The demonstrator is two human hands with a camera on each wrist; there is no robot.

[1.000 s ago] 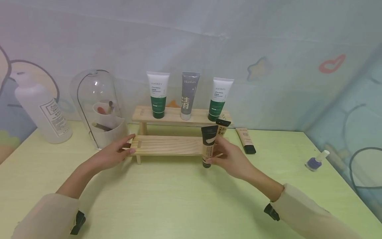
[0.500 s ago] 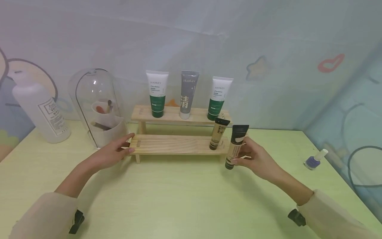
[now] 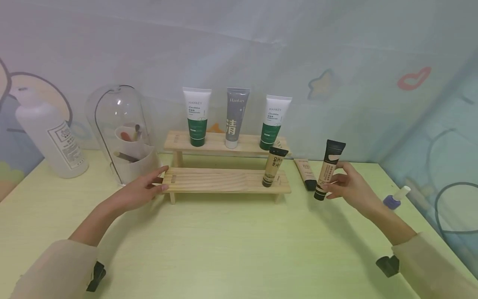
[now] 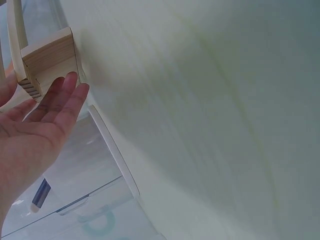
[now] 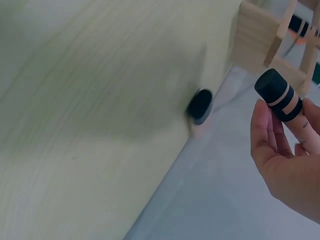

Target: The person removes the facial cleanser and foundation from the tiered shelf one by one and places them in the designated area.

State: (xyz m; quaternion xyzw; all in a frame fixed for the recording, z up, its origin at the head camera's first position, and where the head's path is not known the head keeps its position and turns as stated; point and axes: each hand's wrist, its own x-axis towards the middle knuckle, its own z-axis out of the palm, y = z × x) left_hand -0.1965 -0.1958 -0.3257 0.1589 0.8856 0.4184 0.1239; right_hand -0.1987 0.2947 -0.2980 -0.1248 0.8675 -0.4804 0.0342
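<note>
My right hand [image 3: 354, 191] pinches a beige squeeze tube [image 3: 327, 169] with black ends, upright and slightly tilted, above the table right of the two-step wooden rack [image 3: 216, 182]. In the right wrist view, fingers and thumb surround the tube [image 5: 290, 107] near its black cap. Thumb and index finger of my left hand [image 3: 136, 193] grip the left end of the lower step; the left wrist view shows its other fingers extended beside the rack [image 4: 50, 55]. A small gold tube [image 3: 271, 169] with a black end stands on the right of that step.
Two white-green tubes [image 3: 196, 118] and a grey tube [image 3: 236, 118] stand on the upper step. A BB cream tube [image 3: 304, 169] lies behind my right hand, nail polish [image 3: 393, 202] to its right. A clear dome [image 3: 119, 112] and pump bottle [image 3: 56, 137] stand left.
My right hand has carried the beige tube rightward, away from the front of the rack to the table's right side. The small gold tube stays on the lower step. My left hand has not moved.
</note>
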